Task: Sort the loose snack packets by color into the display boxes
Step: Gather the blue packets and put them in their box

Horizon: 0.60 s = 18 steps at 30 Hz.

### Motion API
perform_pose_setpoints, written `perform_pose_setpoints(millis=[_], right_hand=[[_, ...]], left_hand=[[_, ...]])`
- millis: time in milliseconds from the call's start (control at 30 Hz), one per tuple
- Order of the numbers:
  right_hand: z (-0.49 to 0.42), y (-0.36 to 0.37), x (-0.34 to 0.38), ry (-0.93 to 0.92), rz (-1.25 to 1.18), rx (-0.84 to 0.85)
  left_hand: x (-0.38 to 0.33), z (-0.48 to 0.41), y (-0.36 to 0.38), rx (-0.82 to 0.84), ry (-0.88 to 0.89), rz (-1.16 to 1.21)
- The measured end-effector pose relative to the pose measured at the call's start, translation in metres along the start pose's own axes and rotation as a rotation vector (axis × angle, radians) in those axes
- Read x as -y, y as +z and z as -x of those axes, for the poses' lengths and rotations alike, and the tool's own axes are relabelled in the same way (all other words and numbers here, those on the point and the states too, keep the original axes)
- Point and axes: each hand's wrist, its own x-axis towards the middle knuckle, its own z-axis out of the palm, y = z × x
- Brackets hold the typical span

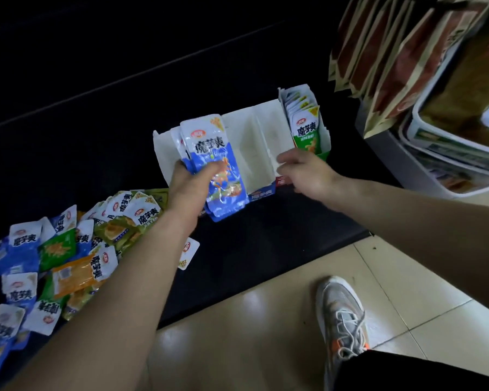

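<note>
With left grip (189, 184) pinching blue foil snack packets (215, 162), slot upright into white cardboard box (266, 131) at twelve o'clock; brace with spread right grip (302, 170).

Dim indoor view. Black shelf (96, 94) beyond the left hand (188, 184) shows almost no detail. Soft glare on floor tiles (254, 303) below the right hand (302, 172), which is blurred. Edges bend.

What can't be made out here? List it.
Head view: count of blue packets in the left hand, overlapping each other.
Head view: whether the right hand grips the white display box, motion-blurred.
Head view: how far the loose pile extends, cut by the left edge.
</note>
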Motion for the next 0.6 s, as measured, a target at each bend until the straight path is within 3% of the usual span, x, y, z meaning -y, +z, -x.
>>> perform_pose_setpoints(millis=[167,300,400,600], right_hand=[[-0.005,-0.015,-0.021,0.056,0.189,-0.033],[-0.004,-0.004,-0.021,-0.104,0.290,0.008],[-0.006,0.006,-0.020,-0.236,0.446,0.093],[-0.016,0.012,-0.025,-0.233,0.650,0.222]], left_hand=[[-0.017,-0.028,0.031,0.009,0.032,-0.070],[-0.021,-0.047,0.066,0.008,0.030,-0.080],[-0.020,-0.061,0.081,0.011,0.099,-0.226],[0.000,-0.081,0.078,0.071,0.185,-0.503]])
